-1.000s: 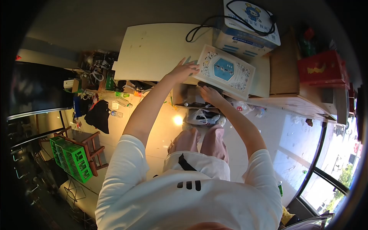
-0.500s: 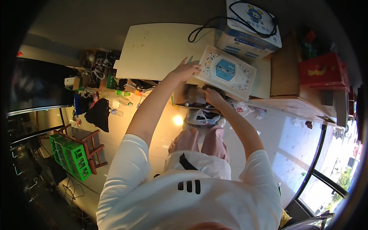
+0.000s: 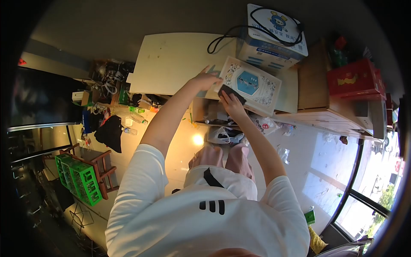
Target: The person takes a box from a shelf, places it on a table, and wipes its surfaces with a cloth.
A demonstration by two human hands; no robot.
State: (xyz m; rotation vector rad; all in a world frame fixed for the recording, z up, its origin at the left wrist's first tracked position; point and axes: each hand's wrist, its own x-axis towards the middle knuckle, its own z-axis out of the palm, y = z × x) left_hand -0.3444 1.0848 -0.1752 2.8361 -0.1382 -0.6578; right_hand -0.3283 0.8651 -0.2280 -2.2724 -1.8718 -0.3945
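Lifted since the earlier frame, an oblong, plain dark object [image 3: 234, 94] is seen upper centre, slanted over the lower-left part of the white box [image 3: 253, 85]; it is gripped by the right hand's [image 3: 231, 105] fingers, mostly beyond their tips; the left hand's [image 3: 207, 81] fingers are extended by the box's left edge, their grip unclear.

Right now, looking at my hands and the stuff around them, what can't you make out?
All in the head view:
- Dark flat object: its underside and near part, hidden by its own top and the right hand.
- Left hand: its palm and grip, hidden by the back of the hand.
- Patterned box: its contents, hidden by its top; the blue panel's lettering is too small to read.
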